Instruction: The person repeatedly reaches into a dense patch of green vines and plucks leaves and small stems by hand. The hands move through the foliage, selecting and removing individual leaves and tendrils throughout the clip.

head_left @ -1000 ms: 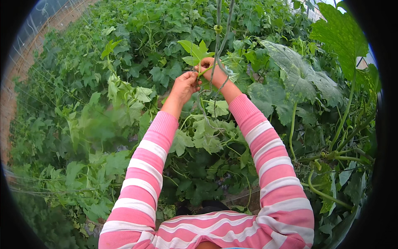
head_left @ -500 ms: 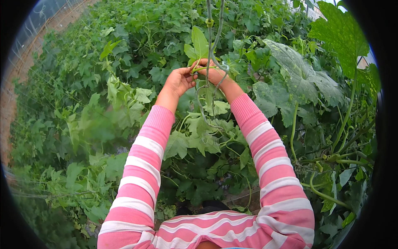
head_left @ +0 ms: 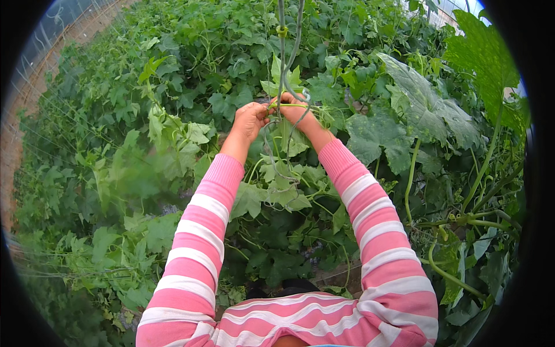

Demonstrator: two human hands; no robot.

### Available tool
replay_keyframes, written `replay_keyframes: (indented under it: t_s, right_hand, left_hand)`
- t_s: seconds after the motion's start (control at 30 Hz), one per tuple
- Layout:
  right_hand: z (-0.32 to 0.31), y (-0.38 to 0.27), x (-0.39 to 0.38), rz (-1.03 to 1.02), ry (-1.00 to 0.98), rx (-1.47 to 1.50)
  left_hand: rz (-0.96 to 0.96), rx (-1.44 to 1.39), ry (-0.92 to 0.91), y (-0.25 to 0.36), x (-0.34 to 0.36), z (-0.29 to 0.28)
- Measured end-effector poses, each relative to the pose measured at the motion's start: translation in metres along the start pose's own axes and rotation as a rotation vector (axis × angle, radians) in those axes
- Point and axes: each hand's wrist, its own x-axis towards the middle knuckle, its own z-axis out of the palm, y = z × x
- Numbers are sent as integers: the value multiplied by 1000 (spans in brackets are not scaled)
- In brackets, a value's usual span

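Both hands meet near the upper middle, around a thin green vine stem [head_left: 295, 105]. My left hand [head_left: 251, 120] is closed, its fingertips pinching the stem from the left side. Opposite it, my right hand [head_left: 302, 115] is closed on the same stem, partly behind hanging grey twine [head_left: 286, 72]. Light green leaves [head_left: 282, 77] of the vine stand just above the fingers. The twine drops from the top edge, carries a small yellow-green clip [head_left: 281, 31], and ends in loose curls below my hands.
Dense leafy vines [head_left: 191, 63] surround my arms. Large mottled leaves [head_left: 428, 107] and thick curved stems [head_left: 451, 277] crowd the right side. Pale, drooping leaves [head_left: 173, 130] hang left of my left hand. A bare soil strip [head_left: 69, 43] runs along the far left.
Both hands have come slightly lower and nearer, still on the stem. The twine has shifted a little left, and the leaves above the fingers have dipped and turned.
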Motion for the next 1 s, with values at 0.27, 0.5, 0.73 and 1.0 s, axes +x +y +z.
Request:
replay_keyframes:
  t_s: [0.27,0.5,0.73,1.0]
  right_hand:
    - [23,-10,-55,-217,169,-819]
    - [34,-76,-16,-433,301,-316]
    - [45,-71,-8,-376,381,-346]
    - [54,-72,1,-218,213,-15]
  left_hand:
    - [107,134,127,-19,-14,-2]
    - [138,359,54,-27,-4,0]
    - [188,-208,303,-12,3,9]
    - [128,-19,171,-9,-18,8]
